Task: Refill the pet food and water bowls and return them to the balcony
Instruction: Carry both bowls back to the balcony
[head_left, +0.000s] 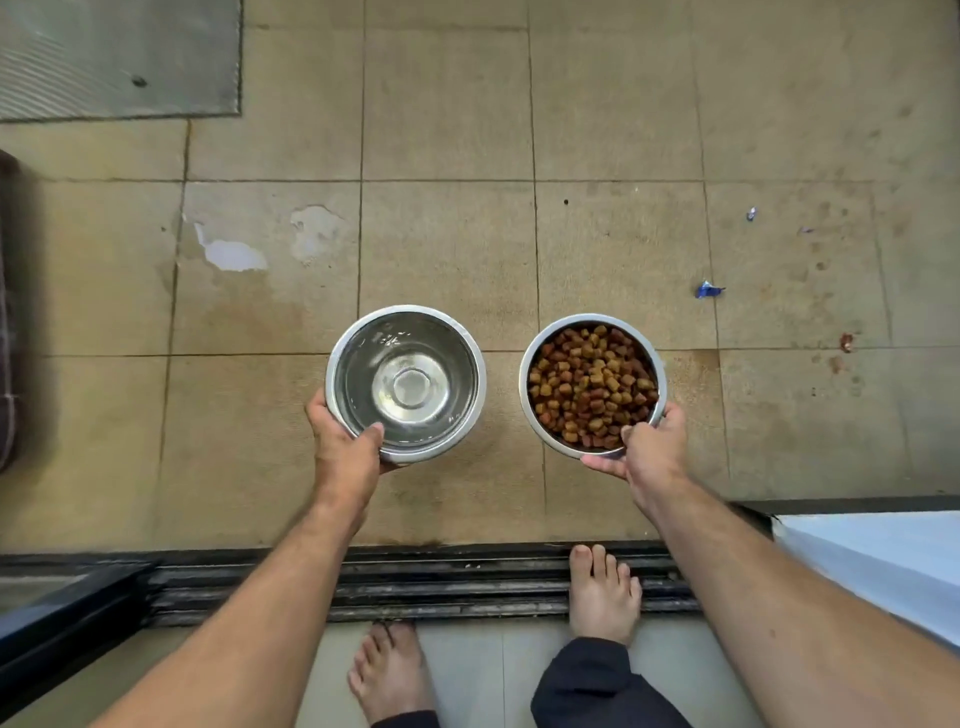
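a home balcony: stained floor tiles (447, 234) beyond a sliding-door track (441, 582), bare feet (602, 592).

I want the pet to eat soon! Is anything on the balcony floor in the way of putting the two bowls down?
Nothing visible is. The tiles right around the water bowl and food bowl are bare. The blue scraps lie off to the right, and the mat is far off at the upper left.

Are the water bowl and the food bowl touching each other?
Apart. The head view shows a strip of tiled floor between the water bowl and the food bowl.
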